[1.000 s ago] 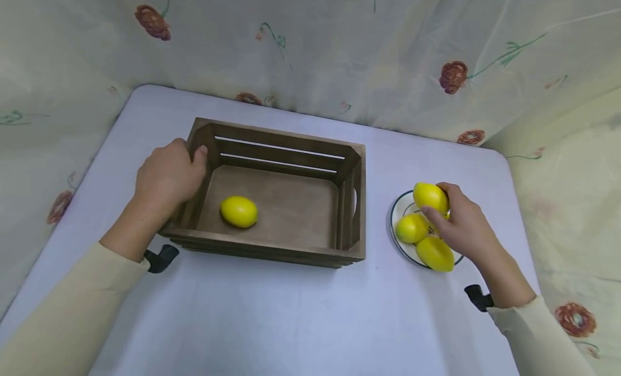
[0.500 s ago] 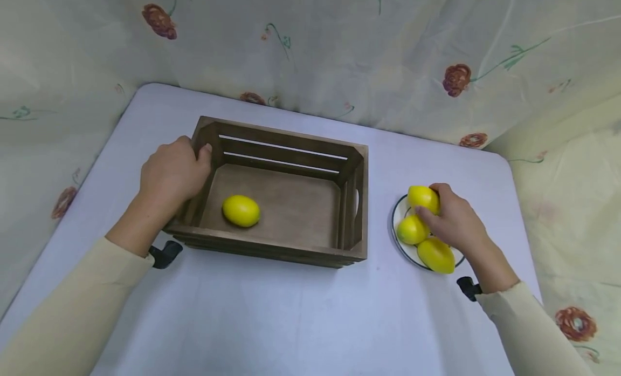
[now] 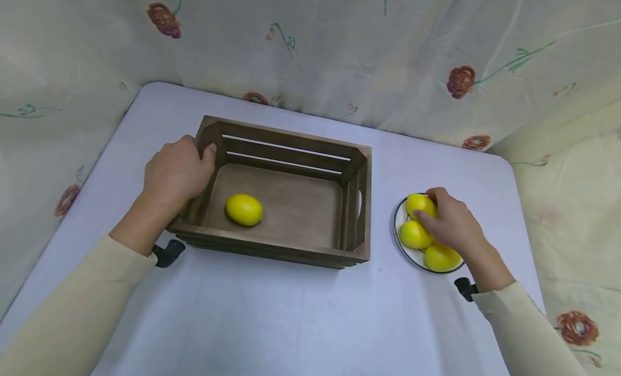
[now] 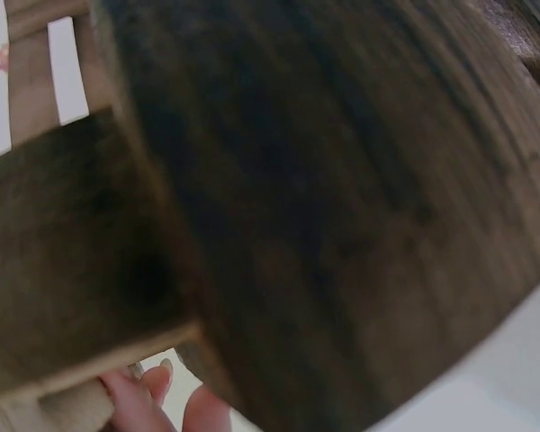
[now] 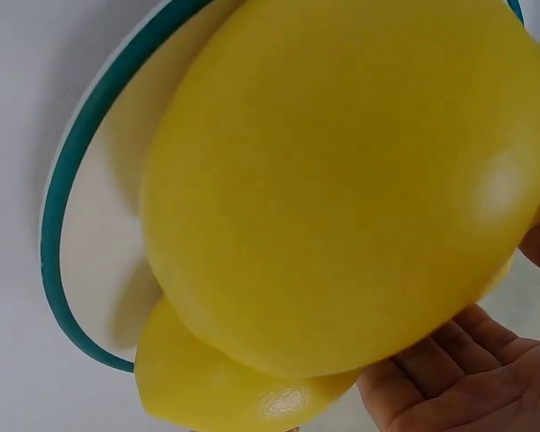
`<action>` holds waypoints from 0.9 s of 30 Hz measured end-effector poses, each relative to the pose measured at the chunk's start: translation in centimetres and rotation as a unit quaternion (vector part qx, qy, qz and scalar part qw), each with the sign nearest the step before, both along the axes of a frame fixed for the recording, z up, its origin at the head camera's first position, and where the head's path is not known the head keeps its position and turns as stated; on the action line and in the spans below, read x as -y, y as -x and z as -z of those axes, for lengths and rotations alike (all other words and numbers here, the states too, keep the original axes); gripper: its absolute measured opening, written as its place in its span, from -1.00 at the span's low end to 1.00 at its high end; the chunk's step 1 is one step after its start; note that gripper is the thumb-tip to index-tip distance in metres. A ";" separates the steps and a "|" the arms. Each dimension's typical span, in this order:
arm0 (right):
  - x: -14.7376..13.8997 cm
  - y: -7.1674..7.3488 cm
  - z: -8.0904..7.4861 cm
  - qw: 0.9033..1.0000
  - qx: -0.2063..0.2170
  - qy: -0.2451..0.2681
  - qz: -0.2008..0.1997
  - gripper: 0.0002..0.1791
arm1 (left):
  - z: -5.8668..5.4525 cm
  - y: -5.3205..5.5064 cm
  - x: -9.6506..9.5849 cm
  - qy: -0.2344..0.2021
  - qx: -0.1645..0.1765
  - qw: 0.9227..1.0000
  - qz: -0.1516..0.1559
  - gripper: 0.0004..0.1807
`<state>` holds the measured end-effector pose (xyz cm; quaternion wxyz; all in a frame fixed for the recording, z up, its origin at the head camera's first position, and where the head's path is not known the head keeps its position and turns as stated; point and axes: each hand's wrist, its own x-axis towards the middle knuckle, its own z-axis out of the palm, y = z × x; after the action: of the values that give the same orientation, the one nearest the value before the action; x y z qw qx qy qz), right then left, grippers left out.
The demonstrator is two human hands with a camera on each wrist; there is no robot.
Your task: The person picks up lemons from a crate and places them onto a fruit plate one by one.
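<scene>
In the head view my left hand [image 3: 177,168] grips the left end of a brown wooden slatted crate [image 3: 286,246], its thumb over the rim. Fingertips [image 4: 207,409] of that hand show below the crate wall [image 4: 342,216] in the left wrist view. One yellow lemon [image 3: 244,209] lies on the crate floor, toward the left. My right hand [image 3: 453,217] holds a lemon [image 3: 420,203] between thumb and fingers, at the far side of a white plate [image 3: 400,214]. Two more lemons lie there, a middle one [image 3: 415,234] and a near one [image 3: 442,258].
The crate and plate stand apart on a white-covered table [image 3: 291,316]. A flowered cloth [image 3: 330,47] hangs behind the table's back edge and along its sides. Large in the right wrist view, a lemon [image 5: 342,180] covers much of the dark-green-rimmed plate [image 5: 58,216].
My right hand has lowered its lemon, first leftward, onto the plate among the others. The near lemon has turned and shifted slightly right. My left hand keeps its grip on the crate.
</scene>
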<state>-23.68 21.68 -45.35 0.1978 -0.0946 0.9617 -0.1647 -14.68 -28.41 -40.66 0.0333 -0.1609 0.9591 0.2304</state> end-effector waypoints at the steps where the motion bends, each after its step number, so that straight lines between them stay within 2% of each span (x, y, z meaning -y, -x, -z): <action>1: 0.0 0.0 0.0 1.000 -0.001 0.001 -0.001 -0.23 | 0.0 0.0 0.0 0.000 0.000 1.000 0.000 -0.40; 5: 0.2 -0.1 -0.4 1.000 -0.020 0.003 -0.016 -0.22 | 0.0 -0.1 0.0 -0.002 -0.003 1.000 0.000 -0.40; 9: 1.1 -0.3 -1.8 0.998 -0.054 0.008 -0.040 -0.25 | 0.0 -0.1 0.0 0.000 -0.006 1.000 0.000 -0.40; 18: 5.1 -1.1 -6.9 0.988 -0.115 0.005 -0.104 -0.24 | 0.1 -0.1 0.1 -0.001 -0.003 1.000 -0.003 -0.40; 27: 9.4 -2.6 -11.5 0.970 -0.153 0.001 -0.187 -0.21 | -0.1 -0.1 0.0 -0.006 -0.006 1.000 -0.004 -0.39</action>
<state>-21.11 12.23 -33.89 0.0759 -0.2973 0.9455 -0.1089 -14.60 -28.45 -40.55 0.0278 -0.1629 0.9573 0.2371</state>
